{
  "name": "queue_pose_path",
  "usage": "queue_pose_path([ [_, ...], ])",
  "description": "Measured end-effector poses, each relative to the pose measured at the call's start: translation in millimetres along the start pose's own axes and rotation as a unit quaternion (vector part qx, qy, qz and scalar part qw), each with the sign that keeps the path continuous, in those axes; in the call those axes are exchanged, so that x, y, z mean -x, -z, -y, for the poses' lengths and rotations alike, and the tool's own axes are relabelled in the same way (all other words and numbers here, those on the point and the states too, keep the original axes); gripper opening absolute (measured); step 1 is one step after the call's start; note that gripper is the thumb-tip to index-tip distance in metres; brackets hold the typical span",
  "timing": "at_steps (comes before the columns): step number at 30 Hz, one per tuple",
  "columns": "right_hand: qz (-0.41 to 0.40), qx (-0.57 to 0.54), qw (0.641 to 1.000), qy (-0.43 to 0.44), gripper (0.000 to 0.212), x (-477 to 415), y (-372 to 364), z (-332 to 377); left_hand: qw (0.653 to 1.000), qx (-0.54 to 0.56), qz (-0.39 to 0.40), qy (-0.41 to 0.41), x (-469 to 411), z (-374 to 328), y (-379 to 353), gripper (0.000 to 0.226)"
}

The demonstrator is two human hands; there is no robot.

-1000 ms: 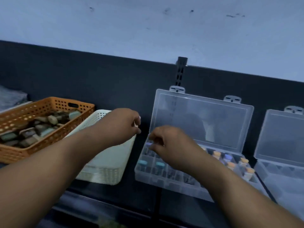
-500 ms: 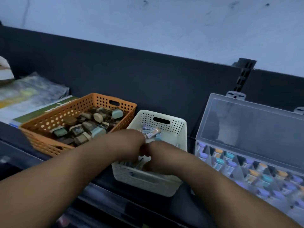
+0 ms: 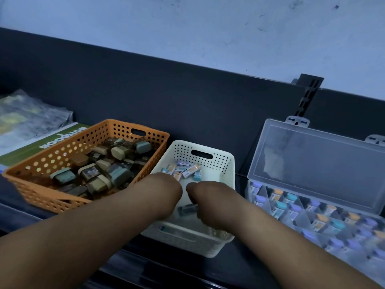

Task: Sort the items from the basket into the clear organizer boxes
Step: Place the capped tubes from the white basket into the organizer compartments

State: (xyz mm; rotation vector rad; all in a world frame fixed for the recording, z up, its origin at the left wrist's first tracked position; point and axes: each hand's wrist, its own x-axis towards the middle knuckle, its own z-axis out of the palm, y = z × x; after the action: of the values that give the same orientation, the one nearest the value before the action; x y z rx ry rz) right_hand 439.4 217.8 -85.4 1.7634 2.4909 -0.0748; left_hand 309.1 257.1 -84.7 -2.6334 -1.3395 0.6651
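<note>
White basket [image 3: 226,163], one of two, holds left hand [image 3: 166,189] and right hand [image 3: 210,198]; grips hidden.

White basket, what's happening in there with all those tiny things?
A person is digging in the white basket with both hands: the left grip and right grip are down among small colourful packets. Whether either one holds a packet is hidden. Beside it on the right, the clear organizer box stands open, many compartments already filled. The orange basket of darker items sits untouched on the left.
</note>
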Motion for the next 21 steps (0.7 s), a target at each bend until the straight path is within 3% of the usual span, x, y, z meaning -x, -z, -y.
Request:
queue_pose_path([
  [6,-0.065,-0.051,0.995,-0.050,0.019,11,13,-19,0.998,-0.058,0.011,-0.004,-5,-1,5,0.032],
  [12,-0.130,-0.247,0.955,-0.096,0.013,30,24,-41,0.990,0.133,-0.042,-0.018,-2,4,19,0.021],
  [14,-0.147,-0.299,0.937,-0.104,0.011,38,27,-52,0.957,0.274,-0.093,-0.011,1,5,29,0.030],
  [16,-0.161,-0.349,0.917,-0.102,0.011,48,30,-63,0.902,0.405,-0.150,-0.013,3,-1,42,0.032],
  [19,-0.175,-0.430,0.880,-0.103,0.014,64,31,-76,0.840,0.497,-0.215,-0.040,5,-20,62,0.036],
  [21,-0.181,-0.436,0.875,-0.107,0.016,75,31,-86,0.817,0.524,-0.230,-0.069,6,-36,73,0.037],
])
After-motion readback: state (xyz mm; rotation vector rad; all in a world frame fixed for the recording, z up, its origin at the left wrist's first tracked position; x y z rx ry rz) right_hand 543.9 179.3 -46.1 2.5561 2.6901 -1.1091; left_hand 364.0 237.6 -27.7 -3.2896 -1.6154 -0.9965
